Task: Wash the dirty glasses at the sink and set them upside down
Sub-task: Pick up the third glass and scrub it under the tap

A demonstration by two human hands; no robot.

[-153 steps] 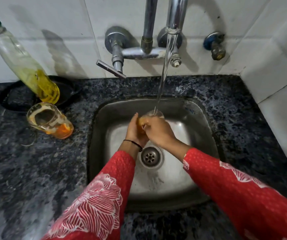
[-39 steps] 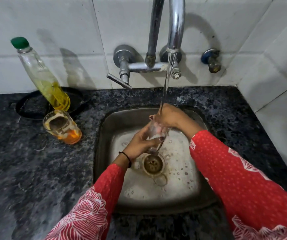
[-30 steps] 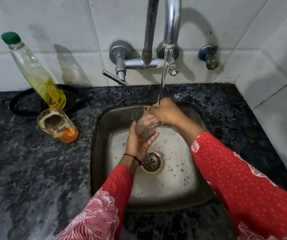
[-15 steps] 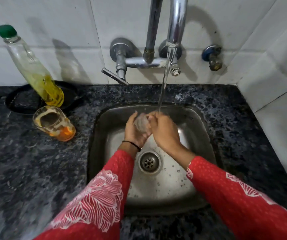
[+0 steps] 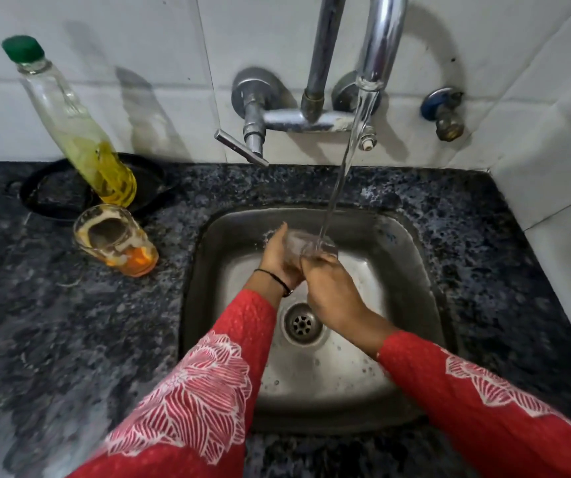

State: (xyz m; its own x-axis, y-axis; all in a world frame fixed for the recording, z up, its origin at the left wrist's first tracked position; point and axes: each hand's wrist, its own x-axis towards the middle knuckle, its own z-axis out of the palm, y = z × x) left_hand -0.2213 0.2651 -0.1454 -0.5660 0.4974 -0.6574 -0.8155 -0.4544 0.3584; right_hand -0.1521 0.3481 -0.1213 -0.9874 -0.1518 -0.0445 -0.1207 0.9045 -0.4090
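At the near edge, two red sleeves with white flower print came in: left sleeve (image 5: pixel 201 391) over the counter's front, right sleeve (image 5: pixel 484 408) from the lower right. Dark speckled stone counter (image 5: pixel 53 339) wrapped a steel sink (image 5: pixel 425 270). Round drain (image 5: pixel 302 324) sat in the basin floor, wet, a few bubbles around it.

Both hands were over the basin, just behind the drain. Left hand (image 5: pixel 278 258), thin black band (image 5: pixel 275 279) on the wrist, was wrapped round the left side of a clear glass (image 5: pixel 306 243), fingers pointing up along its wall. Right hand (image 5: pixel 328 288) gripped the same glass from the near side, fingers curled over it. Glass sat between the two hands, above the sink and off the basin floor. Couldn't tell which way its mouth faced through the water. Water stream (image 5: pixel 344 167) ran from the spout onto the glass, right at the right hand's fingers.

Left of the sink, on the counter and well apart from the hands: a dirty glass (image 5: pixel 115 244), mouth up, orange residue in the bottom, whitish film up the inside. Just behind it was a clear bottle (image 5: pixel 77 132) with green cap, yellow liquid in its lower part, at a black round tray (image 5: pixel 56 198). Couldn't tell if it stood on the tray or just in front.

Farther back on the white tiled wall (image 5: pixel 259 29): chrome tap (image 5: pixel 380 36) with lever handle (image 5: pixel 239 148) sticking out left, and a blue-capped valve (image 5: pixel 444 112) to the right
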